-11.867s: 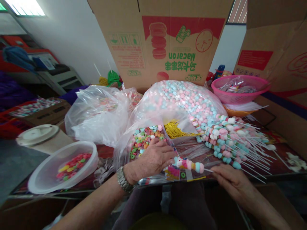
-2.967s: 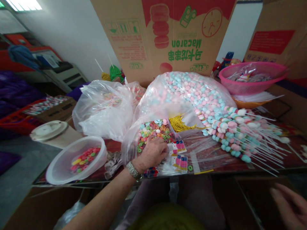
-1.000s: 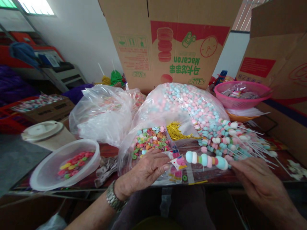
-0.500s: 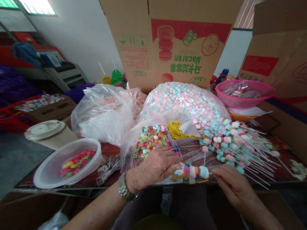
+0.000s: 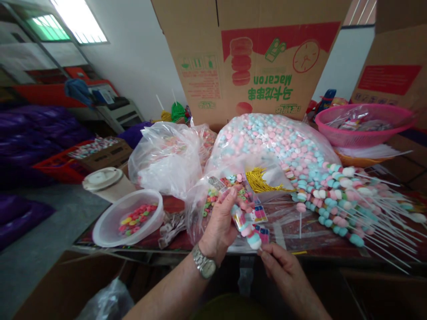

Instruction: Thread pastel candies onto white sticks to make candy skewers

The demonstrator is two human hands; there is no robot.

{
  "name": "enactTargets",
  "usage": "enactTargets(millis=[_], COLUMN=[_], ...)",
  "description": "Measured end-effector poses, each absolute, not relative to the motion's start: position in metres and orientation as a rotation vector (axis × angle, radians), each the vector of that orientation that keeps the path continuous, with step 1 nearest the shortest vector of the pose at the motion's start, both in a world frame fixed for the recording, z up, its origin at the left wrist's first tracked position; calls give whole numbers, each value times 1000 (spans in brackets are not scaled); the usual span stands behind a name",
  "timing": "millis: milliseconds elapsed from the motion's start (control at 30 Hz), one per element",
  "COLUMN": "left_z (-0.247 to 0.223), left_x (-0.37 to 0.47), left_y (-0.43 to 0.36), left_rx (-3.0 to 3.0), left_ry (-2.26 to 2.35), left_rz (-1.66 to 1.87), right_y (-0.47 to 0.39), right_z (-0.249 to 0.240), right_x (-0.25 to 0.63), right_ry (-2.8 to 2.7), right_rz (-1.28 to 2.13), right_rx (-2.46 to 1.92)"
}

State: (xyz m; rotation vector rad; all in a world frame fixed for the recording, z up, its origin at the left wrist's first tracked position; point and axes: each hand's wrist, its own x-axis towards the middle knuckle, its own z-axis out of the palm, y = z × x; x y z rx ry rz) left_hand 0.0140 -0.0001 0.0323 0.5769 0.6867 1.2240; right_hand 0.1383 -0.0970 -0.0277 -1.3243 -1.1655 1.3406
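At the table [image 5: 173,204], candy skewer [image 5: 247,231] spans left grip [image 5: 220,224] to right grip [image 5: 280,266].

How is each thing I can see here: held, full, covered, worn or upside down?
Pastel marshmallow-and-ring candy skewer: slanting, held by the left hand and right hand.
Silver metal wristwatch: worn.
Translucent white plastic bowl: partly filled with colourful candy rings.
Cream-coloured round cup: lid on.
Round pink plastic basket: holding clear-wrapped things.
Thin gold ties: loosely heaped.
Brown cardboard macaron box: print upside down.
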Motion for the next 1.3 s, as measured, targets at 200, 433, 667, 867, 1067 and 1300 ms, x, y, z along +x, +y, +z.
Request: enactTargets(millis=[200, 433, 667, 867, 1067, 1300], left_z=[16, 19, 1, -2, -17, 4], left_x=[24, -13, 25, 24, 30, 6], left_y=[-12, 14, -14, -12, -22, -45], left_rx=[581, 523, 523, 446, 490, 1509], left_ry=[770, 587, 715, 834, 933, 1036], left_rz=[1136, 1070, 1066, 1169, 1027, 883], right_y=[-87, -92, -76, -80, -75, -65], right_z=[-27, -30, -26, -41, -38, -30], right_x=[113, 112, 96, 102, 102, 118], right_ry=[-1086, -839, -626, -1201, -1281, -1304], right_rz=[1330, 1702, 1604, 1178, 925, 948], right_rx=[-1283, -1174, -1215, -1349, -1405, -1432])
